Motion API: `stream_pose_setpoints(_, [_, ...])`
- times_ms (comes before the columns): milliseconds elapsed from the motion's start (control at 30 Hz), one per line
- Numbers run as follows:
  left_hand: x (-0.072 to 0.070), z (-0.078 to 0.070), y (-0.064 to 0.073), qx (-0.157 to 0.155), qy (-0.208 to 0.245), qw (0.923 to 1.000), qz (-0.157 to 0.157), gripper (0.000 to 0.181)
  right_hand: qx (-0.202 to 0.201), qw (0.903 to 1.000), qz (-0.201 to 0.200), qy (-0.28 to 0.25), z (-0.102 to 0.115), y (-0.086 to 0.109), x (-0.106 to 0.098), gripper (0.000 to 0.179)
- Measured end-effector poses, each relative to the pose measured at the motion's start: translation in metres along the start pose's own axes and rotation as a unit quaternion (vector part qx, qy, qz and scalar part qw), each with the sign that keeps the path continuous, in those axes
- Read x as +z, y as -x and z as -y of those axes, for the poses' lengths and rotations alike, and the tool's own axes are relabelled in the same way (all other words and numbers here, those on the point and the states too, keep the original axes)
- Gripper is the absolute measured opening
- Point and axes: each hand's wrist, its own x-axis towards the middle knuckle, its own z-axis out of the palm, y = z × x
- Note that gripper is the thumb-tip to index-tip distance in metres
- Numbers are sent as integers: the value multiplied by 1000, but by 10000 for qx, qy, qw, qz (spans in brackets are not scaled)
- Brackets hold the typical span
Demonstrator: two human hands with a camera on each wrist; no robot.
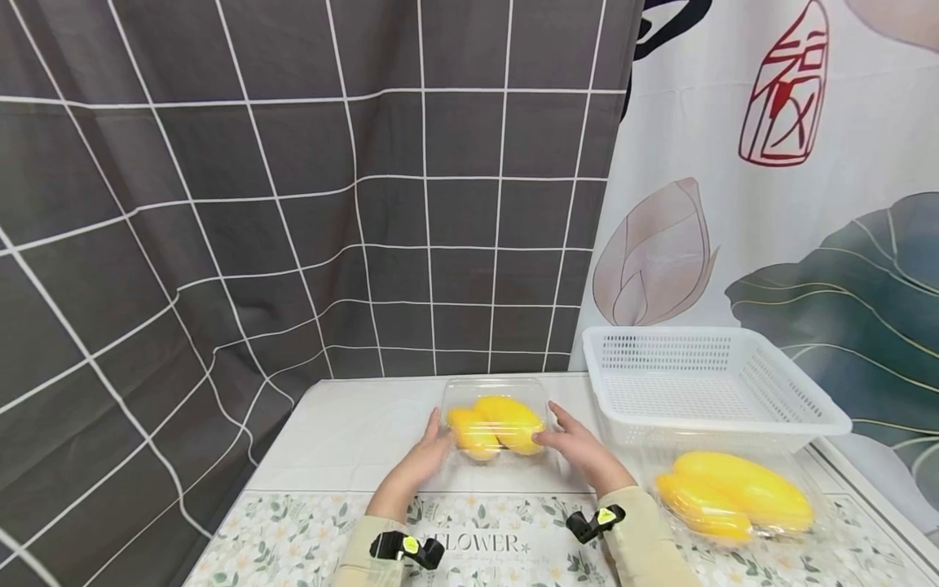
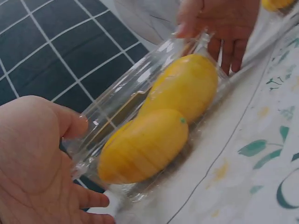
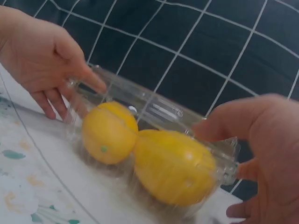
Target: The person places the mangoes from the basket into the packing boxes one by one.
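A clear plastic box (image 1: 455, 393) holding two yellow mangoes (image 1: 511, 416) is between my hands over the plain white part of the table. My left hand (image 1: 424, 461) grips its left end, thumb at the upper edge and fingers lower on the side, as the left wrist view shows. At the opposite end my right hand (image 1: 583, 450) holds the box, its thumb (image 3: 219, 123) over the top edge and a finger under the rim. Whether the box bottom touches the table is hard to tell.
A white perforated plastic basket (image 1: 719, 422) stands at the back right. In front of it, beside my right forearm, sits another clear box with yellow mangoes (image 1: 748, 485). A floral cloth (image 1: 293, 530) covers the near table. Dark gridded curtain (image 1: 455, 212) hangs behind and left.
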Motion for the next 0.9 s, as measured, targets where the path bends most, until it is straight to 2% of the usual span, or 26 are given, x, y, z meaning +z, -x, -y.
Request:
stream_pose_setpoints(67, [-1, 0, -1, -4, 118, 9999, 92, 70, 51, 9999, -32, -150, -3, -1, 0, 82])
stream_pose_setpoints(167, [0, 1, -1, 77, 179, 9998, -4, 66, 145, 9991, -152, -356, -8, -5, 1, 80])
stream_pose_setpoints(267, [4, 4, -2, 110, 280, 9991, -286, 63, 49, 9984, -322, -454, -15, -10, 4, 78])
stream_pose_setpoints(367, [11, 11, -5, 108, 409, 9966, -714, 60, -108, 9977, -563, -355, -22, -14, 9, 77])
stream_pose_setpoints(467, [19, 18, -8, 76, 411, 9915, -1235, 58, -304, 9958, -866, 64, -30, -15, 13, 74])
stream_pose_setpoints(567, [24, 23, -9, -3, 171, 9879, -1541, 59, -408, 9898, -1178, 691, -35, -15, 18, 71])
stream_pose_setpoints(767, [28, 24, -6, -169, -319, 9868, -1577, 60, -514, 9635, -1576, 2103, -36, -11, 23, 63])
stream_pose_setpoints(833, [29, 23, -5, -175, -458, 9863, -1573, 60, -531, 9577, -1568, 2352, -34, -9, 25, 60])
stream_pose_setpoints(900, [31, 21, -4, -167, -583, 9857, -1575, 61, -548, 9563, -1513, 2441, -31, -8, 28, 59])
